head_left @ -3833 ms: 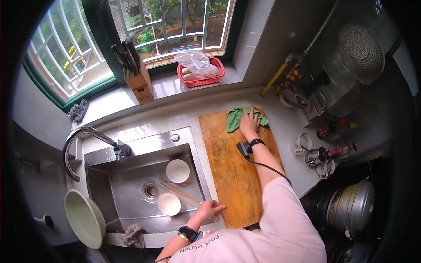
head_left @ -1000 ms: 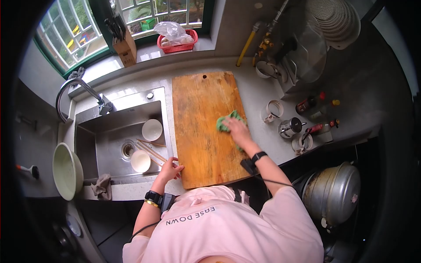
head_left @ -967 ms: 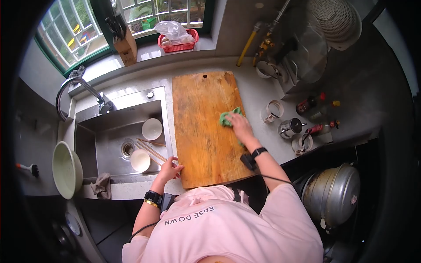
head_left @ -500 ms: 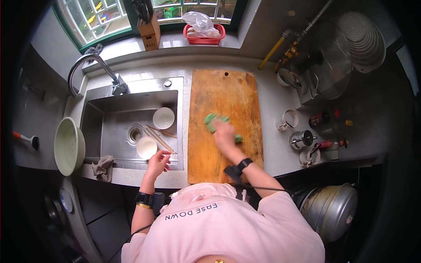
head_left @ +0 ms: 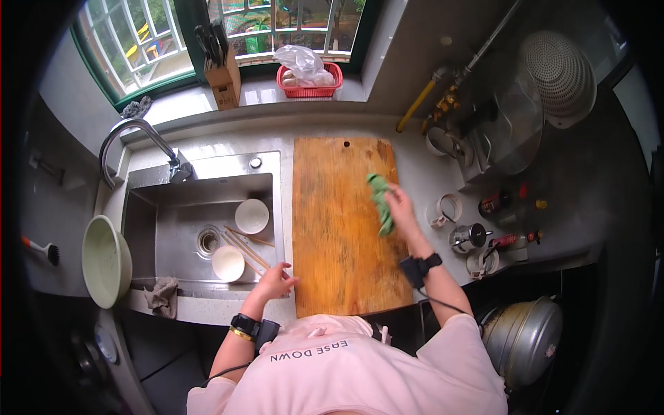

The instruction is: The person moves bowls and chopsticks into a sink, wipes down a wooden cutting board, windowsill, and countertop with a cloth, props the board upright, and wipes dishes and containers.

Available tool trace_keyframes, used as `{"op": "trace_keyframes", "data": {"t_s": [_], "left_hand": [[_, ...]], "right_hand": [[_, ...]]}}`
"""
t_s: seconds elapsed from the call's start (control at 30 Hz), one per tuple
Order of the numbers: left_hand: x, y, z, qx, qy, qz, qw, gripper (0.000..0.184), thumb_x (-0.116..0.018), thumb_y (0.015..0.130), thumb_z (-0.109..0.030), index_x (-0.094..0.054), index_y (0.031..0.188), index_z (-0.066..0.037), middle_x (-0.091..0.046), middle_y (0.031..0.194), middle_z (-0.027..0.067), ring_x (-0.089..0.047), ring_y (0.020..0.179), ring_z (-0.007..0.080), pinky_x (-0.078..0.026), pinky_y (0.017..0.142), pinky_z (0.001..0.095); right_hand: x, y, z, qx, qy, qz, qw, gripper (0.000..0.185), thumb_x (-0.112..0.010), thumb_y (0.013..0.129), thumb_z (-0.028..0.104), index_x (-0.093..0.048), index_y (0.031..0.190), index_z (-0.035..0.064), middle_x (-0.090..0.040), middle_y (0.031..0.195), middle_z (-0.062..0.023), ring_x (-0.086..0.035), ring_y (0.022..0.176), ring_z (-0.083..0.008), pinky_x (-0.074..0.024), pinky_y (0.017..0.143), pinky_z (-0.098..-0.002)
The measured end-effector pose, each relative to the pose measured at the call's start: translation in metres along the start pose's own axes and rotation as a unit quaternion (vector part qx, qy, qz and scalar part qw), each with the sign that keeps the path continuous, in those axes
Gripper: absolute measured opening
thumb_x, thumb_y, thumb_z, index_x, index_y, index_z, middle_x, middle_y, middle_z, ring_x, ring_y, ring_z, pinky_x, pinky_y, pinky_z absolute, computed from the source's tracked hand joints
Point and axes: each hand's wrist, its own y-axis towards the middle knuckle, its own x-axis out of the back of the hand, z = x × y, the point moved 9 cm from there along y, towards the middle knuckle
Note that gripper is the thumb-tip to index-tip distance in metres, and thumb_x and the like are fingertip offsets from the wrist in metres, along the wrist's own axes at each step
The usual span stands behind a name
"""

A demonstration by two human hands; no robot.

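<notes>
A large wooden cutting board (head_left: 339,228) lies on the counter to the right of the sink. My right hand (head_left: 402,213) grips a crumpled green cloth (head_left: 380,203) over the board's right side; whether the cloth touches the wood I cannot tell. My left hand (head_left: 277,282) is empty, its fingers apart, close to the board's lower left edge and the sink's front corner. Nearby in the steel sink (head_left: 180,235) are two white bowls, one nearer (head_left: 228,263) and one farther (head_left: 252,216), with several wooden chopsticks (head_left: 247,249) beside them.
A green basin (head_left: 106,261) and a grey rag (head_left: 162,297) sit by the sink, under a curved faucet (head_left: 142,131). Along the right stand a metal pot (head_left: 468,237), mugs and bottles. A knife block (head_left: 223,83) and red basket (head_left: 310,90) occupy the windowsill.
My right hand has carried the green cloth from the board's middle to its right side. My left hand has shifted right, from the sink's front edge toward the board. The view has tilted slightly.
</notes>
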Motion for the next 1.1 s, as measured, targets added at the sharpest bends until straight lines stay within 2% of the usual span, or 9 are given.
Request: {"op": "trace_keyframes", "data": {"t_s": [0.23, 0.4, 0.43, 0.5, 0.6, 0.63, 0.83, 0.9, 1.1], "left_hand": [[-0.014, 0.016, 0.011, 0.031, 0.001, 0.006, 0.999, 0.047, -0.076, 0.07, -0.024, -0.046, 0.097, -0.001, -0.058, 0.071, 0.0084, -0.058, 0.053, 0.0181, -0.049, 0.045, 0.0305], [-0.018, 0.013, 0.021, 0.035, -0.089, -0.004, 0.995, 0.045, -0.078, 0.07, -0.022, -0.047, 0.095, -0.001, -0.055, 0.067, 0.0063, -0.056, 0.051, 0.0149, -0.047, 0.043, 0.0282], [-0.017, 0.014, 0.022, 0.035, -0.102, -0.006, 0.994, 0.046, -0.078, 0.069, -0.022, -0.047, 0.095, -0.001, -0.055, 0.066, 0.0061, -0.056, 0.051, 0.0147, -0.047, 0.043, 0.028], [-0.014, 0.014, 0.021, 0.03, -0.108, -0.015, 0.994, 0.043, -0.078, 0.069, -0.018, -0.047, 0.094, -0.001, -0.054, 0.064, 0.0046, -0.055, 0.052, 0.0127, -0.047, 0.043, 0.0272], [-0.017, 0.013, 0.017, 0.041, -0.143, -0.016, 0.989, 0.041, -0.078, 0.07, -0.016, -0.047, 0.093, -0.002, -0.053, 0.065, 0.0038, -0.054, 0.053, 0.0116, -0.047, 0.044, 0.0269], [-0.017, 0.013, 0.018, 0.045, -0.147, -0.012, 0.988, 0.041, -0.078, 0.07, -0.016, -0.048, 0.093, -0.002, -0.053, 0.065, 0.0035, -0.053, 0.054, 0.0112, -0.047, 0.044, 0.0268], [-0.016, 0.014, 0.015, 0.053, -0.123, 0.009, 0.991, 0.041, -0.077, 0.071, -0.016, -0.047, 0.094, -0.001, -0.053, 0.068, 0.0032, -0.055, 0.059, 0.0116, -0.05, 0.046, 0.0266], [-0.014, 0.015, 0.019, 0.057, -0.116, 0.007, 0.992, 0.041, -0.077, 0.071, -0.016, -0.047, 0.094, -0.001, -0.053, 0.068, 0.0032, -0.056, 0.059, 0.0116, -0.051, 0.046, 0.0266], [-0.017, 0.009, 0.023, 0.07, -0.156, -0.017, 0.985, 0.042, -0.078, 0.069, -0.019, -0.049, 0.093, 0.0, -0.054, 0.066, 0.004, -0.055, 0.054, 0.011, -0.048, 0.046, 0.0257]], "right_hand": [[0.075, 0.137, 0.025, 0.147, -0.238, -0.211, 0.937, 0.03, -0.057, 0.083, 0.022, -0.058, 0.107, 0.0038, -0.063, 0.093, -0.0161, -0.06, 0.088, -0.0286, -0.0461, 0.075, -0.0361], [0.02, 0.187, -0.041, 0.028, -0.445, -0.215, 0.869, 0.025, -0.049, 0.085, 0.023, -0.057, 0.101, 0.0055, -0.057, 0.099, -0.0201, -0.054, 0.093, -0.0362, -0.043, 0.079, -0.0427], [-0.002, 0.187, -0.049, 0.028, -0.455, -0.286, 0.843, 0.026, -0.046, 0.087, 0.025, -0.056, 0.099, 0.0045, -0.055, 0.099, -0.0203, -0.052, 0.093, -0.0362, -0.0421, 0.08, -0.043], [-0.057, 0.166, -0.023, -0.05, -0.15, -0.298, 0.941, 0.032, -0.038, 0.091, 0.03, -0.051, 0.097, 0.0023, -0.052, 0.1, -0.019, -0.05, 0.093, -0.0341, -0.0408, 0.079, -0.0439], [-0.158, 0.181, -0.046, -0.081, -0.21, -0.091, 0.97, 0.031, -0.035, 0.093, 0.027, -0.049, 0.102, 0.001, -0.05, 0.106, -0.019, -0.049, 0.098, -0.0324, -0.0408, 0.081, -0.0441], [-0.203, 0.163, -0.024, 0.194, -0.467, -0.14, 0.851, 0.022, -0.039, 0.092, 0.019, -0.052, 0.101, 0.0035, -0.051, 0.104, -0.0187, -0.05, 0.096, -0.0314, -0.0423, 0.078, -0.044], [-0.304, 0.037, -0.028, 0.094, -0.228, 0.257, 0.934, 0.024, -0.051, 0.082, 0.015, -0.056, 0.105, 0.0093, -0.051, 0.096, -0.0165, -0.053, 0.09, -0.0326, -0.0444, 0.08, -0.0395], [-0.297, 0.027, -0.022, 0.088, -0.17, 0.269, 0.944, 0.023, -0.051, 0.08, 0.015, -0.057, 0.101, 0.0093, -0.051, 0.094, -0.0172, -0.053, 0.09, -0.0336, -0.0445, 0.08, -0.0397], [-0.121, 0.16, 0.083, 0.209, -0.201, -0.029, 0.957, 0.016, -0.053, 0.079, 0.009, -0.055, 0.095, 0.0051, -0.052, 0.093, -0.0134, -0.052, 0.09, -0.0292, -0.0426, 0.079, -0.0379]]}}
